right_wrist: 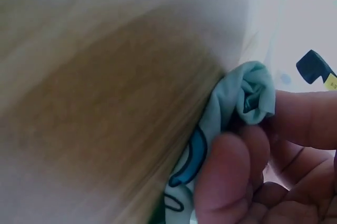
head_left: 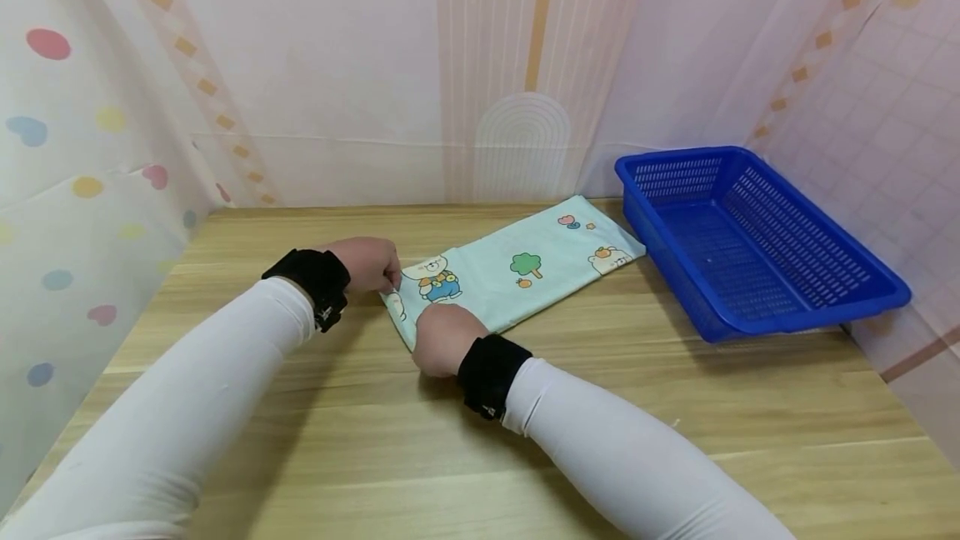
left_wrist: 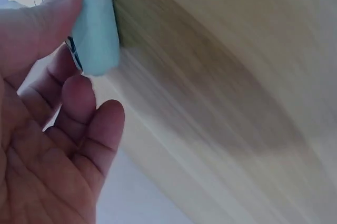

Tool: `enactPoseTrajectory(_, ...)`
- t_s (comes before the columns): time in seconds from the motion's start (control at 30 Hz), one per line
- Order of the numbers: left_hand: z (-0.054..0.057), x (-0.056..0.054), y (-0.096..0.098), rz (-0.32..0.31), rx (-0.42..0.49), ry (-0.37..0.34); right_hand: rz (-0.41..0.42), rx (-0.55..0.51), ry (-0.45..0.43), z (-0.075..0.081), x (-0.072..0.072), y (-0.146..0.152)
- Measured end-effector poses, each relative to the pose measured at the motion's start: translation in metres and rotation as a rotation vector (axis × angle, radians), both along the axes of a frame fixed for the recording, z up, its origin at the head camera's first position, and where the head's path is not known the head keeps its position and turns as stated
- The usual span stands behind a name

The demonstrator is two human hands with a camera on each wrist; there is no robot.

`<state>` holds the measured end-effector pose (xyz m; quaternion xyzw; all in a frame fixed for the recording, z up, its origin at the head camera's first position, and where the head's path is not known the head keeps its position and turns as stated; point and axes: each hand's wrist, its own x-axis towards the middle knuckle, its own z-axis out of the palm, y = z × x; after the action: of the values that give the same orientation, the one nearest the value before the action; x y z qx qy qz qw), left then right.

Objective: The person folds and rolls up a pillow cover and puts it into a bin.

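Observation:
A mint-green printed cloth point(head_left: 487, 286) with bear, tree and fruit pictures lies folded into a long strip, slanting across the table. At its left end, my left hand point(head_left: 367, 263) pinches the far corner; the left wrist view has the thumb on top of the cloth's rounded edge point(left_wrist: 97, 34). My right hand point(head_left: 448, 338) grips the near corner of that same end. Seen from the right wrist, the cloth point(right_wrist: 255, 71) is curled into a small roll between thumb and fingers point(right_wrist: 224, 176). How the fingers lie beneath the cloth is partly hidden.
A blue plastic basket point(head_left: 675, 282) with slotted walls stands on the right of the wooden table point(head_left: 420, 457), close beside the cloth's far end. Patterned curtains point(head_left: 330, 65) hang behind the table and along its sides.

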<state>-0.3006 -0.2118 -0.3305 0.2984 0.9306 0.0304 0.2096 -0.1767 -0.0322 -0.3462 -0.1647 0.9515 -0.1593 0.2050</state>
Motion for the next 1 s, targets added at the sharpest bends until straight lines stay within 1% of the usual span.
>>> enactPoseTrajectory(0.07, 0.0, -0.001, 0.004, 0.033, 0.013, -0.035, 0.027, 0.012, 0.006, 0.0, -0.002, 0.002)
enactPoseTrajectory(0.13, 0.0, -0.001, 0.007, 0.052, 0.03, -0.048, 0.063, 0.033, 0.019, 0.0, -0.005, 0.005)
enactPoseTrajectory(0.23, -0.003, -0.002, 0.008, 0.053, 0.062, -0.045, 0.081, 0.029, 0.022, -0.001, -0.008, 0.007)
enactPoseTrajectory(0.33, -0.009, -0.002, 0.003, 0.03, 0.089, 0.008, 0.075, 0.007, 0.023, -0.002, -0.008, 0.008)
enactPoseTrajectory(0.47, -0.021, -0.001, -0.012, -0.048, 0.147, 0.123, 0.052, 0.009, 0.043, -0.002, -0.006, 0.005)
enactPoseTrajectory(0.53, -0.026, 0.0, -0.019, -0.091, 0.191, 0.159, 0.059, 0.031, 0.07, -0.002, -0.004, 0.003)
enactPoseTrajectory(0.6, -0.03, 0.002, -0.024, -0.12, 0.231, 0.169, 0.072, 0.049, 0.096, -0.001, -0.002, 0.0)
enactPoseTrajectory(0.67, -0.032, 0.003, -0.029, -0.123, 0.258, 0.153, 0.099, 0.075, 0.132, -0.001, 0.002, -0.002)
enactPoseTrajectory(0.77, -0.033, 0.006, -0.033, -0.116, 0.263, 0.129, 0.107, 0.095, 0.169, -0.001, 0.009, -0.004)
enactPoseTrajectory(0.83, -0.032, 0.008, -0.034, -0.116, 0.258, 0.127, 0.12, 0.115, 0.2, -0.001, 0.014, -0.007)
enactPoseTrajectory(1.0, -0.029, 0.014, -0.034, -0.124, 0.243, 0.145, 0.192, 0.19, 0.291, -0.004, 0.026, -0.014)
